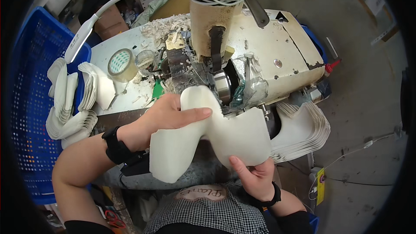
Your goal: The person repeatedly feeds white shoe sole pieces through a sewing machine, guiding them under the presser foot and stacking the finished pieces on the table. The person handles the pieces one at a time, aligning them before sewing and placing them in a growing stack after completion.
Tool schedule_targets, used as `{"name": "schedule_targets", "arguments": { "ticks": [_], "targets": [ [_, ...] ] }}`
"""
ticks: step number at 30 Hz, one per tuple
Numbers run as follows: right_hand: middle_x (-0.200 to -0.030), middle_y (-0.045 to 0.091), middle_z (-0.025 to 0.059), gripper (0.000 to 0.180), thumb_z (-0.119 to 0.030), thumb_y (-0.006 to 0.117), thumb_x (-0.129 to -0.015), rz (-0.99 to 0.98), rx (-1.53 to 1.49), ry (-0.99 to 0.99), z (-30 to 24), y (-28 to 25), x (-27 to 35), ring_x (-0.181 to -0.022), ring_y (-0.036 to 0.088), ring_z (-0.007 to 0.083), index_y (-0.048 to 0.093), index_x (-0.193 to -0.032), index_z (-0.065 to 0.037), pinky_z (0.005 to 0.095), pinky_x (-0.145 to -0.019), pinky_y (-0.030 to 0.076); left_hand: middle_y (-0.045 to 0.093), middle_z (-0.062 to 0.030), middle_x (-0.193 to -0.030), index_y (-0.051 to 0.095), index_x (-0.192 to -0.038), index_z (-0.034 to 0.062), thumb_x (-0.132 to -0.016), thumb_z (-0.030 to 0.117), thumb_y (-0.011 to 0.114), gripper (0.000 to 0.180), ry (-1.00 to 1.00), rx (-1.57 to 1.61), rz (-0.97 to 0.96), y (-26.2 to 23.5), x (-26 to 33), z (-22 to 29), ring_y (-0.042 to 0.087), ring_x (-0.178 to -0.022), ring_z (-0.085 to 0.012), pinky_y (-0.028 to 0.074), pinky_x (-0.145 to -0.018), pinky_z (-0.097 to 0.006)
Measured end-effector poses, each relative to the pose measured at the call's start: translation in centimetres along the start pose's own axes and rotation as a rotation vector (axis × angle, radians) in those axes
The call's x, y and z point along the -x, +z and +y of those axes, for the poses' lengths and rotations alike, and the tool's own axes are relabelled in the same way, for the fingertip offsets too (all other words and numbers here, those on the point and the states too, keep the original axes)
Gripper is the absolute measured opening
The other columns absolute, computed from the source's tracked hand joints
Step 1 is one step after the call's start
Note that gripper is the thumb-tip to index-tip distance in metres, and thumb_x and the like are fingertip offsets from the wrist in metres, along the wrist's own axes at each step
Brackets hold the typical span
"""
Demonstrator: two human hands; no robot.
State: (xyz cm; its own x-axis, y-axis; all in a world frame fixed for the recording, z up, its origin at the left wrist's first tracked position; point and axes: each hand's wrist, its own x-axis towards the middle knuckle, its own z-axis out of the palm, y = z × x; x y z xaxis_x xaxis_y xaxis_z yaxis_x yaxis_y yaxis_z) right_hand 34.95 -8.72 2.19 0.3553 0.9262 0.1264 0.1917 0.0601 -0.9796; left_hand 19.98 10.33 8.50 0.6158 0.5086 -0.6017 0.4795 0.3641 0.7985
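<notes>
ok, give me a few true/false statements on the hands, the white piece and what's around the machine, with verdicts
1. Both hands hold one curved white foam piece. True: the left hand grips its upper lobe, the right hand its lower right edge.
2. The roll of tape lies right of the machine. False: it lies to the left, on the white tabletop.
3. A stack of white pieces sits right of the held piece. True.
4. The blue crate is on the person's right. False: it is on the left.
5. Only the left wrist wears a black band. False: both wrists do.
</notes>
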Motion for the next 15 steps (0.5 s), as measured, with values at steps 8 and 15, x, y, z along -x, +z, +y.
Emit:
{"name": "schedule_targets", "arguments": {
  "ticks": [8, 15],
  "targets": [
    [-0.103, 0.068, 0.0092, 0.023, -0.005, 0.065, -0.088, -0.083, -0.210, 0.316, -0.4, -0.9, -0.8, -0.091, 0.063, 0.0135, 0.062, -0.109, 0.004, 0.0266, -0.081, 0.049, 0.069, -0.0067, -0.077, 0.068, -0.095, -0.0009, -0.089, 0.038, 0.063, 0.039, -0.050, 0.091, -0.066, -0.8, -0.6, -0.6, 0.064, -0.062, -0.0118, 0.049, -0.056, -0.024],
    [-0.100, 0.069, 0.0088, 0.025, -0.003, 0.066, -0.086, 0.002, -0.327, 0.338, -1.2, -1.6, -2.6, -0.088, 0.063, 0.0117, 0.062, -0.109, 0.005, 0.0258, -0.078, 0.050, 0.065, -0.0103, -0.068, 0.066, -0.102, -0.0006, -0.091, 0.034, 0.058, 0.037, 0.016, 0.045, 0.027, 0.0, -0.9, -0.6, 0.063, -0.057, -0.0169, 0.051, -0.057, -0.027]
  ]
}}
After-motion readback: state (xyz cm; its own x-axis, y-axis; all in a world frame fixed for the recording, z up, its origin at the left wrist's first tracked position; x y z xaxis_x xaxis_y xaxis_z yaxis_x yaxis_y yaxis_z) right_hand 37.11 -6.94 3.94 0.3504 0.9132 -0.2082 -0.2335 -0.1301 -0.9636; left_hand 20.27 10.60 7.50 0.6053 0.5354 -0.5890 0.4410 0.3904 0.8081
